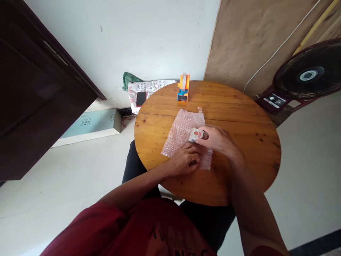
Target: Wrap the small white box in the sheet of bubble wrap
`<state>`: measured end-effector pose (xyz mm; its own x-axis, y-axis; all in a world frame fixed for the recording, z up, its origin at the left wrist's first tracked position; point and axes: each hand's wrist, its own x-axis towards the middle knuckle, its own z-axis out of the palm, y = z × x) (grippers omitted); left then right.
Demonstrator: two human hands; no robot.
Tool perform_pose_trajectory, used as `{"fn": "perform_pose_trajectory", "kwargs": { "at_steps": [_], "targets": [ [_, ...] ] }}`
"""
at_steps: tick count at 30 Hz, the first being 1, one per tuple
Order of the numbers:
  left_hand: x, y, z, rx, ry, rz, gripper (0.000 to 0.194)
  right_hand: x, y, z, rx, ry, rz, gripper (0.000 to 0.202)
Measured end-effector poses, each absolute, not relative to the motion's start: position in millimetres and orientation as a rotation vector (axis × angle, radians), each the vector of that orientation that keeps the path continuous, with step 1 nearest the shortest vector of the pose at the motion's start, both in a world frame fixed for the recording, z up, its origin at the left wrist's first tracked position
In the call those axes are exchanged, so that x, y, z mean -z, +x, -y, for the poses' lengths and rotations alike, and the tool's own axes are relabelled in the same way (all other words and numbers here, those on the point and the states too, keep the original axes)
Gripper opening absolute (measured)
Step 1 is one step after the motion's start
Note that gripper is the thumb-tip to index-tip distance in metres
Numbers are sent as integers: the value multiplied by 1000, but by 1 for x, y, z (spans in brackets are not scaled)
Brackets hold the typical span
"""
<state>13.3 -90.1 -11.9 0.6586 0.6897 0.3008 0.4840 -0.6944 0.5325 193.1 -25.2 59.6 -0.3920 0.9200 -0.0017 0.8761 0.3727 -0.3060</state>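
Note:
A sheet of pinkish bubble wrap (181, 124) lies slantwise across the round wooden table (245, 110). Between the thumb and fingers of my right hand (217, 139) is a small whitish box (196, 134) with red print, held over the middle of the sheet. My left hand (185, 160) has its fingers curled at the near edge of the bubble wrap, close to the box; its fingertips are partly hidden. A small clear tab, perhaps tape, sticks out at the far edge of the sheet.
An orange and blue tape dispenser (183, 89) stands at the table's far edge. Beyond the far left rim, a dark phone (141, 99) rests on a printed white sack (157, 85). A large fan (306, 74) stands at the right. A dark door (39, 78) is on the left.

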Motion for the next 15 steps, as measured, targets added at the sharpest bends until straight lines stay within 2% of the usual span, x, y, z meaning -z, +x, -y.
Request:
{"fn": "perform_pose_trajectory", "kwargs": {
  "at_steps": [6, 10, 15],
  "targets": [
    [11, 12, 91, -690, 2474, -957, 11, -73, 219, 20, -219, -1811, 2404, 21],
    [2, 13, 92, -580, 2482, -1025, 10, -86, 245, 29, -227, -1963, 2292, 17],
    [-9, 19, 92, -455, 2554, -1026, 10, -73, 295, 42, -222, -2027, 2063, 23]
  ]
}}
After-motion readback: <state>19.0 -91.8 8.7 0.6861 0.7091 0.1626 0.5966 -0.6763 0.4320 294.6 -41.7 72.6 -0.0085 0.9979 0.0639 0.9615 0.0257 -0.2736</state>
